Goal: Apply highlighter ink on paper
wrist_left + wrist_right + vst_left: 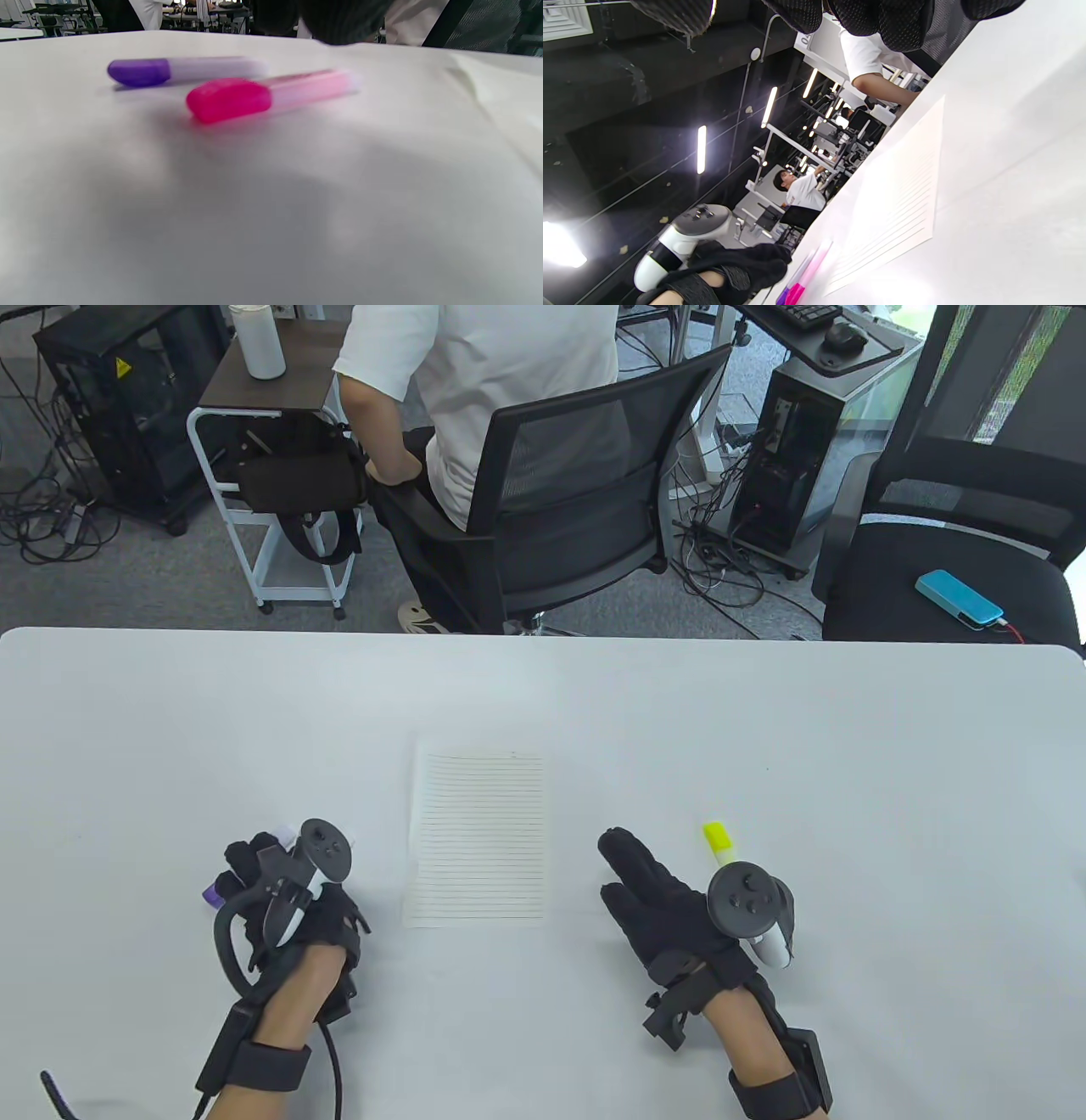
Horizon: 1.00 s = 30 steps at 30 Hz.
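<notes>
In the table view, lined paper [477, 836] is seen mid-frame on the tabletop [848, 746]. A yellow highlighter [719, 841] lies right of it, beside the right hand [670, 899], whose fingers are straight and hold nothing. The left hand [280, 891] rests lower left; its hold cannot be told. In the left wrist view, a purple highlighter [182, 70] and a pink highlighter [271, 94] are seen untouched. In the right wrist view, the paper lies flat. One pen should be picked and its cap pulled off first.

Lined paper [477, 836], glossy plastic highlighters [271, 95]

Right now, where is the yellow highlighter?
In the table view, the yellow highlighter lies on the table right of the lined paper, just beyond the right hand.
</notes>
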Each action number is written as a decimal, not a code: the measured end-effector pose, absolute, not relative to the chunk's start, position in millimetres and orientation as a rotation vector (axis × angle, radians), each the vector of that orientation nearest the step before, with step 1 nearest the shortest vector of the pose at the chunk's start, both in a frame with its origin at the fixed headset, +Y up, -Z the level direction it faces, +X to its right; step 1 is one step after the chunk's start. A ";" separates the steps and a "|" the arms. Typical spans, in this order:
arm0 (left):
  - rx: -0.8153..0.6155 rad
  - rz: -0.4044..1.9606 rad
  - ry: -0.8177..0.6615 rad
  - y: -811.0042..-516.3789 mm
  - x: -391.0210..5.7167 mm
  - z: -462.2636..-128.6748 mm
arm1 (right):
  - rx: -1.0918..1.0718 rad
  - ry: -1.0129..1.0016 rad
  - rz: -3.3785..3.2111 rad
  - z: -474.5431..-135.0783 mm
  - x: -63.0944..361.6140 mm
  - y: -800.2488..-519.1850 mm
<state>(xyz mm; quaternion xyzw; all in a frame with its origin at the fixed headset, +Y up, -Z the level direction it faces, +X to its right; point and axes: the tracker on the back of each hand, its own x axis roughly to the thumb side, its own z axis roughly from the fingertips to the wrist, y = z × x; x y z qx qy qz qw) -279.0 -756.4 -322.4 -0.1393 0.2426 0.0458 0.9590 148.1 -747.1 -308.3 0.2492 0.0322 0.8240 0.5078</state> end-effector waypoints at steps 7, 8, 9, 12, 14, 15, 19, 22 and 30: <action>-0.328 0.156 0.469 -780.6 -302.9 -322.3 | 0.630 0.091 2.007 -305.0 142.9 -749.2; -0.312 0.157 0.469 -779.2 -305.0 -323.0 | 0.629 0.091 2.009 -305.1 142.6 -749.3; -0.284 0.110 0.464 -778.4 -306.2 -323.7 | 0.629 0.092 2.010 -305.0 142.3 -749.4; -0.298 0.094 0.436 -777.2 -305.4 -326.6 | 0.630 0.097 2.018 -304.6 140.2 -750.7; -0.312 0.077 0.421 -777.1 -304.9 -329.3 | 0.633 0.107 2.030 -304.5 138.0 -752.8; -0.319 0.066 0.423 -776.3 -305.5 -329.6 | 0.634 0.111 2.034 -304.6 137.1 -753.9; -0.371 0.127 0.417 -779.1 -315.4 -331.6 | 0.637 0.136 2.054 -305.0 132.9 -758.6; -0.388 0.124 0.403 -778.9 -317.7 -332.2 | 0.641 0.148 2.068 -305.0 130.8 -760.8; -0.099 0.065 0.309 -743.7 -290.6 -310.2 | 0.652 0.133 2.092 -304.5 129.6 -760.5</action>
